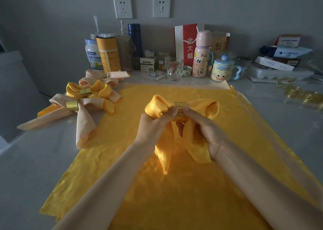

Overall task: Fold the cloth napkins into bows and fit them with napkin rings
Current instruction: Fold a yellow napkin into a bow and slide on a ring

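The ring [181, 105] is pinched by the fingers [188, 111] of the right hand [206, 128]. The napkin [212, 109] is squeezed just beside it in the curled fingers of the left hand [153, 124]. It is held up over a flat cloth [174, 194] at the middle of the counter [31, 168]. The ring should be set in the middle, and both loops pulled to the same size. Done bows [83, 93] are piled by the left edge.

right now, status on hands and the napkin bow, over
Right hand pinches gold napkin ring at centre of yellow napkin bow. Left hand grips bow beside it. Finished bows lie off to the left, nothing blocking.
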`<state>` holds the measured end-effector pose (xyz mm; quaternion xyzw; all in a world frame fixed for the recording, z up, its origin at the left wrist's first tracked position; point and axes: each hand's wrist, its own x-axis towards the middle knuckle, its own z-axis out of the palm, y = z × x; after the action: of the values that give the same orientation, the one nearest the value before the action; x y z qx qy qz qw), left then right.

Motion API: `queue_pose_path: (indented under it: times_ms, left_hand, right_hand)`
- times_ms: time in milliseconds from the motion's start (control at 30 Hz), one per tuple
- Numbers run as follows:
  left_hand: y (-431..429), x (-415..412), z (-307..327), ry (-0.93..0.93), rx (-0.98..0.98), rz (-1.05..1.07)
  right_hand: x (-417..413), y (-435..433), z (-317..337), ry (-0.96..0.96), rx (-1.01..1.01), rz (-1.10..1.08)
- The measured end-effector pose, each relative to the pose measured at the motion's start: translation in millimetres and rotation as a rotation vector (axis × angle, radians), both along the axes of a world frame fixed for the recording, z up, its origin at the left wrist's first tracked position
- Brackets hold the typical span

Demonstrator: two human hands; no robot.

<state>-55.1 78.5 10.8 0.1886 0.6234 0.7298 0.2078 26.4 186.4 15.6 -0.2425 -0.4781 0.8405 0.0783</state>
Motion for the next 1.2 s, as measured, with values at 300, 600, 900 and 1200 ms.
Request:
queue_pose_path:
  times_ms: [300, 600, 900, 1200]
  left_hand:
    - [-2.8, -10.2, -0.2, -0.175, -0.005, -0.013]
    - [-7.0, -15.6, 6.6, -0.241, -0.031, -0.165]
    - [-10.8, -23.1, 8.6, -0.017, -0.211, 0.140]
    - [-19.3, -29.5, 17.6, 0.017, -0.273, 0.088]
  right_hand:
    - [-4.8, 2.9, -6.6, 0.031, 0.307, -0.125]
    - [-3.4, 16.4, -8.9, 0.104, 0.139, -0.058]
    - [0.6, 13.6, -4.3, -0.040, 0.399, -0.109]
    - [-2.6, 13.0, -2.4, 0.001, 0.210, 0.000]
